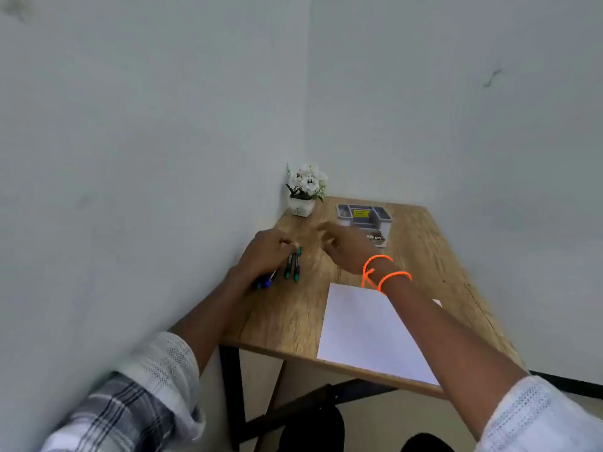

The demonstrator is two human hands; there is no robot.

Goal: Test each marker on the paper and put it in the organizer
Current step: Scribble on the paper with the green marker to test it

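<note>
Nearest you, a white paper sheet (368, 331) lies at the wooden desk's (293, 314) front edge. Your left hand (266, 256) rests on light, slick, rigid green-capped markers (292, 264) near the left edge; grip unclear. Take one mid-barrel. Your right hand (346, 246) hovers loosely spread, holding nothing, before the grey compartmented organizer (365, 216) at the back.

Your light is even, soft and glare-free; motion blur smears your right hand (342, 246) and its fingers, and the wide lens bends the edges.

Wooden table (287, 318) with paper (368, 331), markers (292, 264), grey organizer (365, 220), potted flowers (305, 190).
</note>
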